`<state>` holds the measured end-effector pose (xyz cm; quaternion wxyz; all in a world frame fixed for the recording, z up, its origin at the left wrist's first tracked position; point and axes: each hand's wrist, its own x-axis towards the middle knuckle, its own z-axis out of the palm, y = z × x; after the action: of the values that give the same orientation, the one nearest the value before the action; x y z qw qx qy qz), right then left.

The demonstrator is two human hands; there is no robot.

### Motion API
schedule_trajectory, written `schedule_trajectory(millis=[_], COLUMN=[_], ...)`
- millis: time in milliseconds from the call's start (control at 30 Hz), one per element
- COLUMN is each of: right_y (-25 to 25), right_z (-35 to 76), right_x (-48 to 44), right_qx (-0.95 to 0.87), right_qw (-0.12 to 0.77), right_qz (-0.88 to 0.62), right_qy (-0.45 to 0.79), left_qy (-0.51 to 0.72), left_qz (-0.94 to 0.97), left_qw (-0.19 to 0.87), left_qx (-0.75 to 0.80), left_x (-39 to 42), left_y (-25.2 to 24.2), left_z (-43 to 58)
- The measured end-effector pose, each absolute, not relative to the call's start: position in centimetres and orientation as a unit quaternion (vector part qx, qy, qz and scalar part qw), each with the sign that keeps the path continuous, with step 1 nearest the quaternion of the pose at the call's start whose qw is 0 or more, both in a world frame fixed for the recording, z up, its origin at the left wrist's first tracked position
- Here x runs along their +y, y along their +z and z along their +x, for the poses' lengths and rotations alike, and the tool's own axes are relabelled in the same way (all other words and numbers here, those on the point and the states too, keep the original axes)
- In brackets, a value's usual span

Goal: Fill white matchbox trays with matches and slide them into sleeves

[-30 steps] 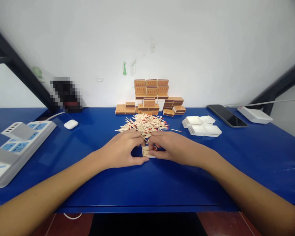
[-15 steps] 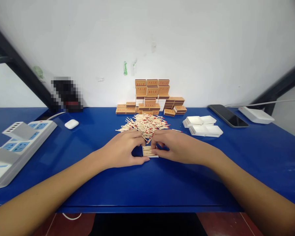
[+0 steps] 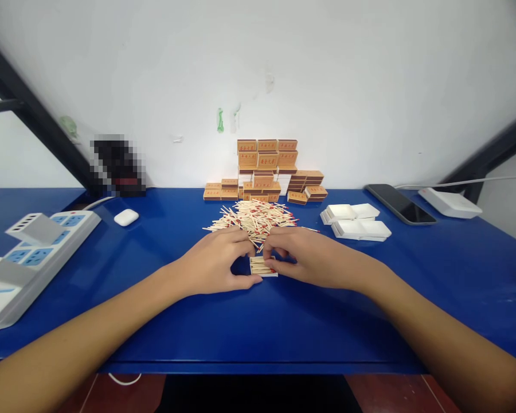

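Note:
A small white matchbox tray (image 3: 264,275) lies on the blue table in front of me, filled with matches (image 3: 259,265) laid lengthwise. My left hand (image 3: 219,261) holds it from the left, thumb at the near edge and forefinger at the far edge. Over the tray's right half, my right hand (image 3: 309,255) has thumb and forefinger pinched together on matches; red heads show just beneath the thumb. The fingertips hide part of the tray's right end. Just beyond both hands spreads a loose heap of red-tipped matches (image 3: 258,218).
Stacked matchboxes (image 3: 266,159) stand against the wall behind the heap. Empty white trays (image 3: 361,229) sit to the right, near a phone (image 3: 399,203) and a white device (image 3: 450,203). Leftward are a white earbud case (image 3: 126,217) and a power strip (image 3: 79,226).
My right fingertips have shifted very slightly within the tray, and red match heads now show under the thumb. My left hand keeps its hold. The whole view has moved a touch.

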<state>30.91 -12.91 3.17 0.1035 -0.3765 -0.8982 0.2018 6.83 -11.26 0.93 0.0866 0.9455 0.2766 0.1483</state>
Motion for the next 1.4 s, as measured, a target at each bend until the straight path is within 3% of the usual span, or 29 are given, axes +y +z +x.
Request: schedule_trajectory(millis=[1400], right_y=[3.2], right_z=[30.9], right_x=[-12.8], right_qx=[-0.902], right_qw=[0.115], right_qz=[-0.371], right_qy=[0.189], left_qy=[0.147], left_qz=[0.948], left_qw=[0.078], left_qx=[0.273], left_x=[-11.2], left_y=[0.9], left_z=[6.8])
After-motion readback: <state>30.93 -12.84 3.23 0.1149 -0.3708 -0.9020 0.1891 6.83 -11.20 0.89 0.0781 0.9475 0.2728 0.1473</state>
